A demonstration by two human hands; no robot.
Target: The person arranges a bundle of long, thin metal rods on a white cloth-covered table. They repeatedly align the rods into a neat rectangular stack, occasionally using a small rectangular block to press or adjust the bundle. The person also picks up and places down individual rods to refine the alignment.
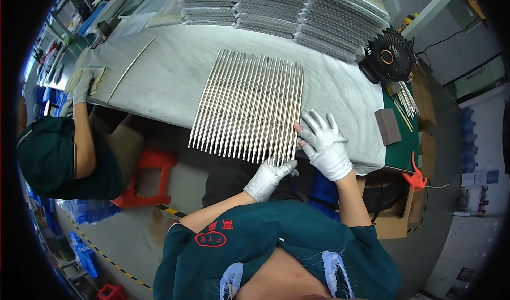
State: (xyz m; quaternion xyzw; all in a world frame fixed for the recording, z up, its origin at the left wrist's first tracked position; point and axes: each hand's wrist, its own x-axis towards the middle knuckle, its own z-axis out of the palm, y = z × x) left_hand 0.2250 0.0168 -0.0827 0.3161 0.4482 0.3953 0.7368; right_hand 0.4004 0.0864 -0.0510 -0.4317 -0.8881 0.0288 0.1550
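Observation:
Many thin, silvery metal rods lie side by side in a flat row on the cloth-covered table in front of me. Their near ends reach the table's front edge. My left hand, in a pale glove, is closed at the near ends of the rods on the right of the row. At the right side of the row, my right hand has its fingers spread. The bare tips of its thumb and a finger are against or close beside the outermost rod; the glove covers the rest.
A single long rod lies on the table's left. Bubble-wrapped stacks line the back. A black fan, a grey-brown block and a red-handled tool are on the right. Another gloved person works at the left.

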